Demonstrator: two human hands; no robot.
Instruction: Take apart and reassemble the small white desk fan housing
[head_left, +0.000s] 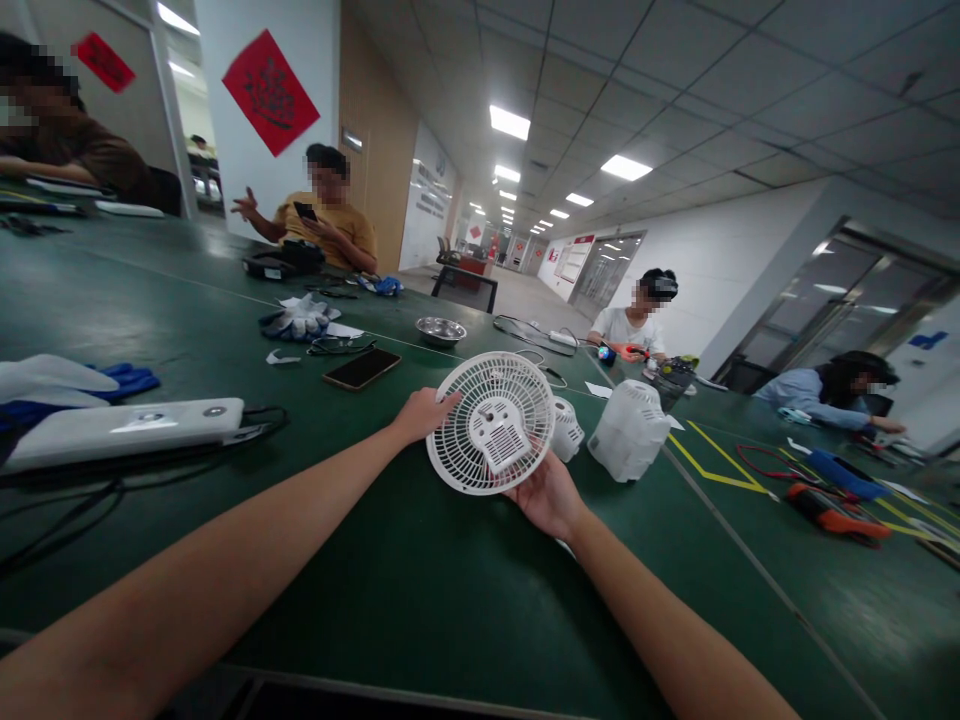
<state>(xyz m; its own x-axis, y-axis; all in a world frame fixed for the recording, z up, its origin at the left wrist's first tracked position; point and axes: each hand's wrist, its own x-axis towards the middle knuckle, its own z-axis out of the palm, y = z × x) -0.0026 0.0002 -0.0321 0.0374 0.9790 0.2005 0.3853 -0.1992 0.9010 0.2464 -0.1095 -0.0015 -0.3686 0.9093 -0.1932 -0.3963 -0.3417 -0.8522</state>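
Note:
A round white fan grille (491, 380) with a vented hub in its middle is held up over the green table, tilted towards me. My left hand (420, 415) grips its left rim, with the thumb over the front. From below and behind, my right hand (551, 498) supports the lower right rim; some of its fingers are hidden by the grille. Just behind it on the right stands a small white vented housing (568, 430). Beside that is a larger white plastic part (630, 430).
A phone (362, 368), a metal bowl (441, 330) and work gloves (298, 318) lie further back. At left rests a long white device (142, 430) with black cables. An orange multimeter (836, 512) lies at right near yellow tape. Several people sit around the table.

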